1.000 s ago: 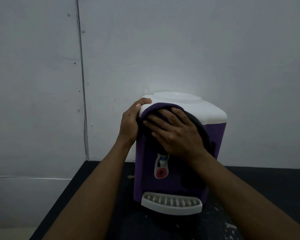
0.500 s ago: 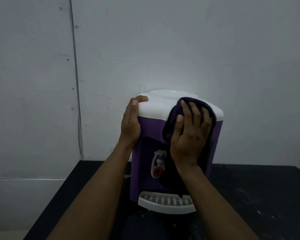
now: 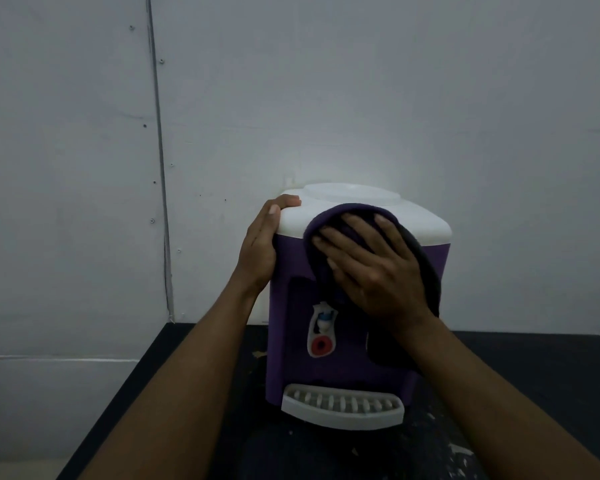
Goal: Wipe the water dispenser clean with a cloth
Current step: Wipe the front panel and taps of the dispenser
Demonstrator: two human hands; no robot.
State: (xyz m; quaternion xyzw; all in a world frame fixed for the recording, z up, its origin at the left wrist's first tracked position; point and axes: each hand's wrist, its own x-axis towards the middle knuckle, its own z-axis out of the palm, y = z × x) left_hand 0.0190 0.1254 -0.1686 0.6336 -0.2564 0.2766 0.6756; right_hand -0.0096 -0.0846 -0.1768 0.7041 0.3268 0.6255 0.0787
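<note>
Along the left, a thin dark cable [image 3: 159, 140] runs down the pale wall [image 3: 395, 98] to the back corner of the black table [image 3: 541, 372]. The table's left edge slants toward the near left.

The left hand [image 3: 260, 252] grips the upper left corner of the water dispenser [image 3: 340, 370], with its fingers hooked over the white top and its palm on the side.

The dispenser stands upright near the back of the table, close to the wall. Its body is purple under a white cap with a round raised centre. On the front are a small white tap [image 3: 324, 320] and, below it, a red button [image 3: 322, 345]. At the foot, a white slotted drip tray [image 3: 342, 407] juts toward the near edge; I cannot tell whether it holds any water.

A dark cloth [image 3: 428, 271] is draped over the top front edge and hangs down the right of the face. The right hand [image 3: 374, 275] lies flat on it with fingers spread, pressing it against the dispenser.

Right of the dispenser the tabletop stretches bare to its far edge, with pale flecks [image 3: 459, 452] near the front.
</note>
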